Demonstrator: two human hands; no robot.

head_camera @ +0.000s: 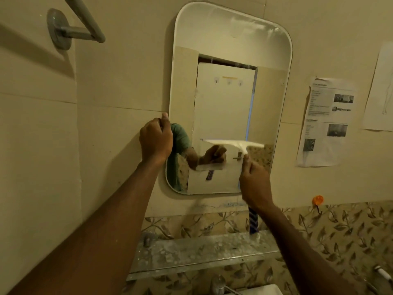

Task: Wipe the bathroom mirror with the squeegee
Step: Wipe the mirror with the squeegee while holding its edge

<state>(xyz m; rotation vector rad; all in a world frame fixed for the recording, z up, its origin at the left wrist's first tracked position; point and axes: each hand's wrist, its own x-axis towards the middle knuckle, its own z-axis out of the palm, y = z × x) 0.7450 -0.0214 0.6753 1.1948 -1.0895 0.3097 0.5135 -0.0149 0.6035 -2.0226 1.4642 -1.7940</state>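
Observation:
A tall mirror (229, 60) with rounded corners hangs on the beige wall. A white squeegee (234, 144) lies against its lower half, blade roughly level and blurred. My right hand (254, 184) is shut on the squeegee's handle from below. My left hand (156, 141) grips the mirror's left edge at mid height, thumb on the rim. The mirror reflects a door, a green sleeve and the squeegee hand.
A dusty glass shelf (191, 254) runs under the mirror, with a blue-striped toothbrush (253, 222) standing on it. A grey towel bar (74, 28) juts out at upper left. Printed papers (325, 122) hang on the right wall. A tap (219, 284) sits below.

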